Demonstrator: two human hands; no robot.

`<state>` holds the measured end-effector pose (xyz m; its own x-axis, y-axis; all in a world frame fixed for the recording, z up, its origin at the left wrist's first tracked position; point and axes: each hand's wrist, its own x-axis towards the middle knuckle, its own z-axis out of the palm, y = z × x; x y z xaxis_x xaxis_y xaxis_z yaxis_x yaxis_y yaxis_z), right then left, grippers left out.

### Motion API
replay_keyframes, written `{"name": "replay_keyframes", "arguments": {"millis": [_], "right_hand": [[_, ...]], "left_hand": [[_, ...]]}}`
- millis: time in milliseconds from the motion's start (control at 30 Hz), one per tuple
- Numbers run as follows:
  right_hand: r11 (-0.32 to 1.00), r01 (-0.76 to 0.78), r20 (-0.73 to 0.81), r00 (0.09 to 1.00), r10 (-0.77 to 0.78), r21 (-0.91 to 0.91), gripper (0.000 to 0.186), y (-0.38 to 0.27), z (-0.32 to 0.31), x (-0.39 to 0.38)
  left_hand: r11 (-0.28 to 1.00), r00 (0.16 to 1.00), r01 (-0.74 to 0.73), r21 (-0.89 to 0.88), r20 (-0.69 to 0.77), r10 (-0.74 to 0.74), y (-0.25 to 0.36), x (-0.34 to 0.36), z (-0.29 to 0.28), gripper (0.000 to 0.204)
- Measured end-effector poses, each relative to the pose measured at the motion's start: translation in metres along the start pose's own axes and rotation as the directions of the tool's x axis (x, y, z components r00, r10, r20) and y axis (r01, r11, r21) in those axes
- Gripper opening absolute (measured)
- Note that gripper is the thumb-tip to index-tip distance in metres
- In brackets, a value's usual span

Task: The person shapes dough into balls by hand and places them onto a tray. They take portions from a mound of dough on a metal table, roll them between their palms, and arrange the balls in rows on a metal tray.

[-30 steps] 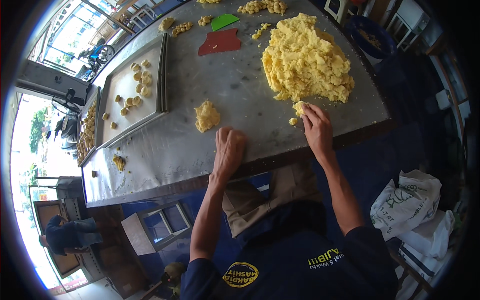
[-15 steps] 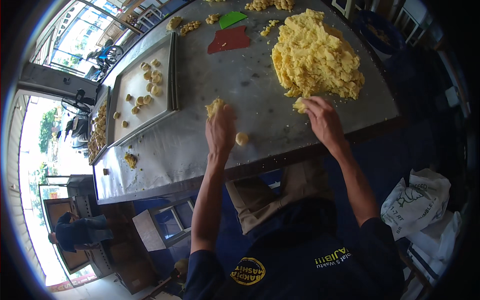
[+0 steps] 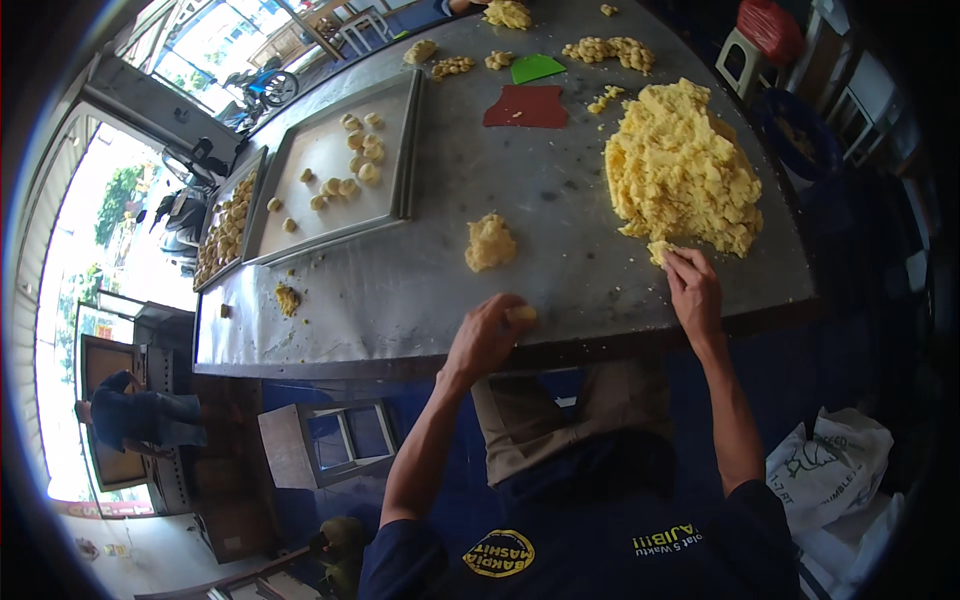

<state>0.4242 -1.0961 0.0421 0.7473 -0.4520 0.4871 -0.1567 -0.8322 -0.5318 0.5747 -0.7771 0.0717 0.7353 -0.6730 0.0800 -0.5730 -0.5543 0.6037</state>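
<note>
Near the table's front edge, my left hand (image 3: pixel 482 338) has its fingers curled round a small pale dough ball (image 3: pixel 523 313). A flattened lump of dough (image 3: pixel 490 243) lies on the metal just beyond it. My right hand (image 3: pixel 694 288) pinches a bit of yellow crumbly filling (image 3: pixel 659 252) between thumb and fingers. That pinch is at the near edge of a large yellow heap of filling (image 3: pixel 680 165), which looks soft and broken up on the right side of the table.
A tray (image 3: pixel 340 228) with scattered small rounds stands on the left, beside a fuller tray (image 3: pixel 226 232). A red scraper (image 3: pixel 525 107) and a green scraper (image 3: pixel 537 68) lie farther back near dough pieces (image 3: pixel 610 52). A person (image 3: pixel 155 415) stands off to the left.
My left hand has left the dough lump and moved nearer to me, closing on the dough ball. My right hand still pinches filling by the heap. The whole view has shifted.
</note>
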Motion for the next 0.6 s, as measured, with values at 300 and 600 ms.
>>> {"name": "replay_keyframes", "arguments": {"millis": [300,600], "right_hand": [[0.982,0.092,0.25,0.967,-0.048,-0.167,0.056,0.02,0.019,0.008],[0.958,0.065,0.039,0.998,-0.056,-0.28,0.049,-0.014,-0.002,-0.022]], "left_hand": [[0.95,0.921,0.091,0.3,-0.389,0.035,-0.074,0.043,-0.026,0.043],[0.989,0.945,-0.021,-0.149,-0.326,-0.029,-0.071,0.048,0.004,0.027]]}}
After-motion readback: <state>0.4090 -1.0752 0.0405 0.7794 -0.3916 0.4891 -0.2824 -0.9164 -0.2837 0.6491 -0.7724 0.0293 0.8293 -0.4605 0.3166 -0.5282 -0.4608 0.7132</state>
